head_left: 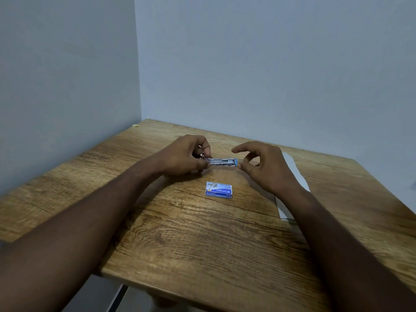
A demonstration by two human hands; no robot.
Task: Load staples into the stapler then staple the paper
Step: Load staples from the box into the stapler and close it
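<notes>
Left hand (184,155): clamped on the stapler (221,162), held just above the bench (202,233); keep it steady.
Staple box (218,189): shut, on the bench below the hands.
Right hand (263,167): fingers loosely spread, empty, thumb at the stapler's blue end; push squarely.
Paper (292,174): beneath the right wrist.

Both forearms reach forward — left hand (184,154) curled closed, right hand (265,167) loosely spread, fingers apart.

Stapler (221,162): slim, metal, blue-capped, horizontal, gripped at one end by the left hand (184,155). Staple box (218,189): blue-white, flat, just below both hands. Paper (292,176): white sheet, under the right hand (267,165).
</notes>
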